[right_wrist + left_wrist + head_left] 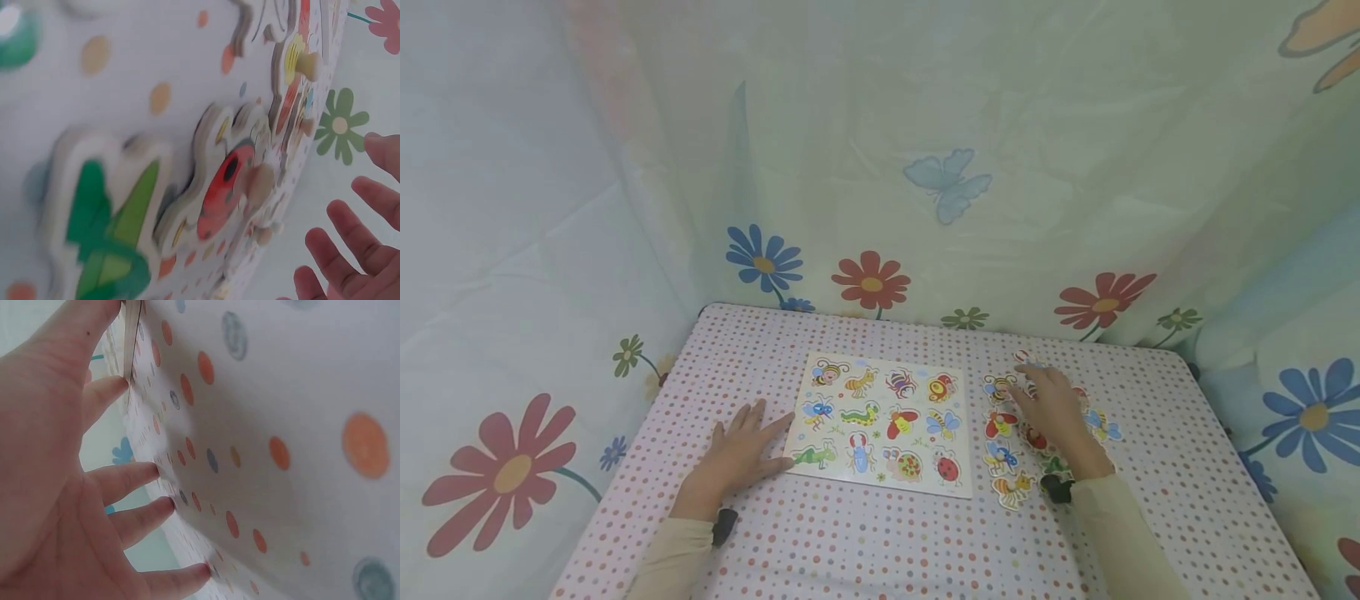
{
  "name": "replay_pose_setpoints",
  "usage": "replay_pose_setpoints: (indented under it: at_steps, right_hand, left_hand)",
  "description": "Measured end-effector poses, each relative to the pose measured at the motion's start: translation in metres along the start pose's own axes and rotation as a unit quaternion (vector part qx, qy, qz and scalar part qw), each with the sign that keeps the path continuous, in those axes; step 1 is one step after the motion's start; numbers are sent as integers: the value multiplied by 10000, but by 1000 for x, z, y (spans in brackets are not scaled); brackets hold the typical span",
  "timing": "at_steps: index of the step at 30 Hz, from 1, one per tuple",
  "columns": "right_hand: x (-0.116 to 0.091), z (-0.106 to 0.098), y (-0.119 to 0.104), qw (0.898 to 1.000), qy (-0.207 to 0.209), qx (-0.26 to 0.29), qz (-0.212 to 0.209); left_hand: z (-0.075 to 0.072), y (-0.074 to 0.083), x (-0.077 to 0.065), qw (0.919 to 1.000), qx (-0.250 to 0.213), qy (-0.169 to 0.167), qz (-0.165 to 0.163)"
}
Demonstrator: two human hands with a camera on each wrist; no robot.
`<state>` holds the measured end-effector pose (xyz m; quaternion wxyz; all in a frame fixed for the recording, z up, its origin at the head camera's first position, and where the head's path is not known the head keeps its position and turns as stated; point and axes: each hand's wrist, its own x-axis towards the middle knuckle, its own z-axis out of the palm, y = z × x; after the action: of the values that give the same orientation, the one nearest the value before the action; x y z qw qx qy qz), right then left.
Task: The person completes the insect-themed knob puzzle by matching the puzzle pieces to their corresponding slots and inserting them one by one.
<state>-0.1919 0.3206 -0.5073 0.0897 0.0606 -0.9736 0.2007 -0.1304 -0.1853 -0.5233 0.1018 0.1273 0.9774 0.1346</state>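
A pale wooden puzzle board (pixel 940 487) printed with rows of colourful insects lies on the table. My left hand (pixel 737 454) rests at its left side with fingers spread, thumb and index finger touching the board's edge (pixel 129 344). To the right of the board, my right hand (pixel 1056 412) is over a group of loose insect pieces, its fingers loosely extended and partly covering them. A ladybug piece (pixel 225 190) with a wooden knob (pixel 259 187) and a green piece (pixel 112 231) lie near it in the right wrist view. Nothing shows between those fingers.
Several more pieces, among them a bee (pixel 1000 387), an orange-striped insect (pixel 1011 490) and a blue-winged one (pixel 1103 425), surround the right hand. A dotted cloth (pixel 850 550) covers the table. Flower-printed curtains (pixel 850 125) hang behind and at both sides.
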Motion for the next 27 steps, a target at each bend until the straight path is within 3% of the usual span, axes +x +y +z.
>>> replay_pose_setpoints:
  at_steps: [9, 14, 27]
  right_hand:
    - [14, 10, 2, 9935, -342, 1069, 207]
    - [16, 18, 4, 9908, -533, 1083, 616]
    - [20, 24, 2, 9887, -760, 1007, 804]
  left_hand:
    - [3, -1, -1, 10000, -65, 1, -50]
    - [5, -2, -1, 10000, -73, 29, -26]
    - [5, -4, -1, 9999, -92, -105, -77]
